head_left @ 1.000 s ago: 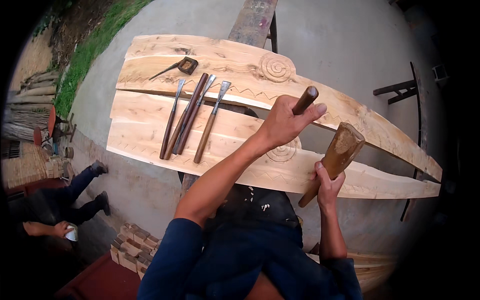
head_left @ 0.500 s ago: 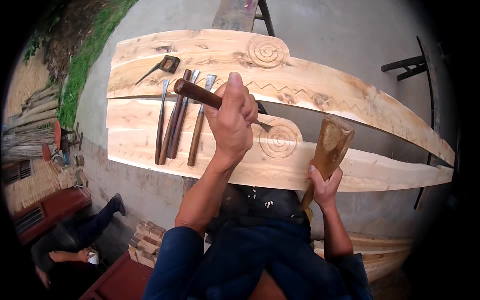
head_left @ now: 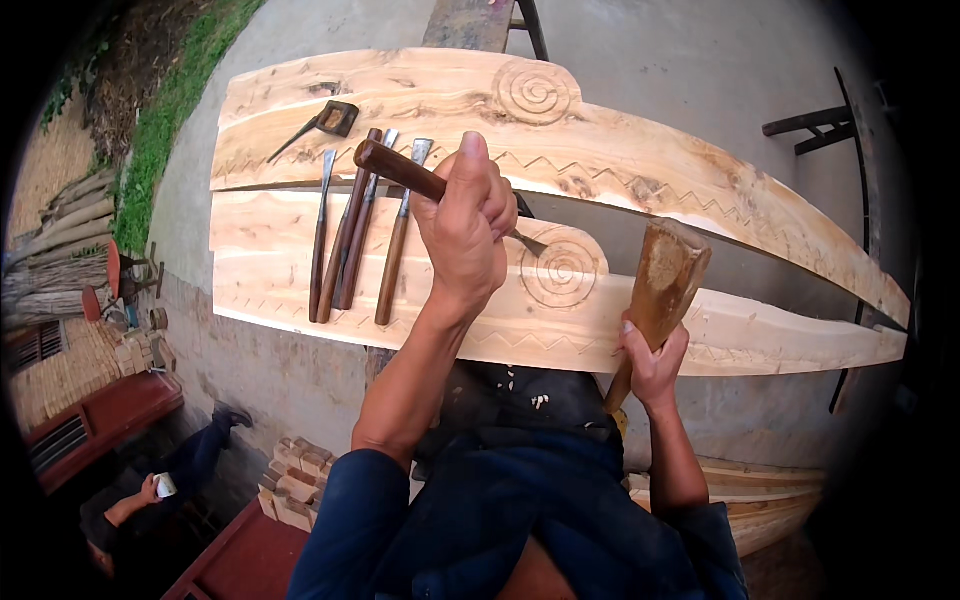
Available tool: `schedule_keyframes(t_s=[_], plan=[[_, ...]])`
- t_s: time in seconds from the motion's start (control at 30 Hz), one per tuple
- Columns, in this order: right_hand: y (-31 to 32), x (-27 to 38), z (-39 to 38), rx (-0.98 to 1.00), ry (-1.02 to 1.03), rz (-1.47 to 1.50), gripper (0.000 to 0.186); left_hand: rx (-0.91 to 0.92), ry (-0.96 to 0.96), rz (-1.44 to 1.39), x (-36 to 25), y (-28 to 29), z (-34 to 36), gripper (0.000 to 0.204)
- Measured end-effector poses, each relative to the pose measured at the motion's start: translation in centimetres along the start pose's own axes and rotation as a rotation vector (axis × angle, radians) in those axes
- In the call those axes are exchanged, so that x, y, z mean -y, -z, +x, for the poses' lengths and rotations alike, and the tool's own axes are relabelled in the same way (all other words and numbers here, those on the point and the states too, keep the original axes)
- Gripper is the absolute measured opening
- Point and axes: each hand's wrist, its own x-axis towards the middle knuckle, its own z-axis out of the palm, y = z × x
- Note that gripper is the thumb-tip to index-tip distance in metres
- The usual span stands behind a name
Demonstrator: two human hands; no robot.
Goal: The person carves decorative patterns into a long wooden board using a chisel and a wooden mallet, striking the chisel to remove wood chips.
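Observation:
My left hand (head_left: 465,240) is closed round the dark wooden handle of a chisel (head_left: 395,168), thumb up along it. The blade points right and its tip lies at the left rim of a spiral carved in the near pale board (head_left: 740,325). In my right hand (head_left: 655,362) is a heavy wooden mallet (head_left: 668,275), head up, held by its handle over the near board's front edge, apart from the chisel. Several more chisels (head_left: 320,235) lie side by side left of my left hand, across the near board and over onto the far board (head_left: 400,95).
A small black tool (head_left: 336,118) with a thin stem rests on the far board, which bears a matching spiral and zigzag lines. A bench (head_left: 465,28) shows beyond. Wood blocks (head_left: 292,485) are stacked lower left, near a seated person holding a white cup (head_left: 165,486).
My chisel and mallet keep nearly the same place; the boards sit slightly higher in the picture. At lower left, the other person's hand with the cup has risen and the leg has shifted.

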Motion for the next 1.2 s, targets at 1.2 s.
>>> schedule_keyframes(t_s=[1.2], plan=[[3.5, 18.8, 7.1, 0.014, 0.550, -0.075, 0.019, 0.048, -0.201, 0.262, 1.9, -1.5, -1.2, 0.055]])
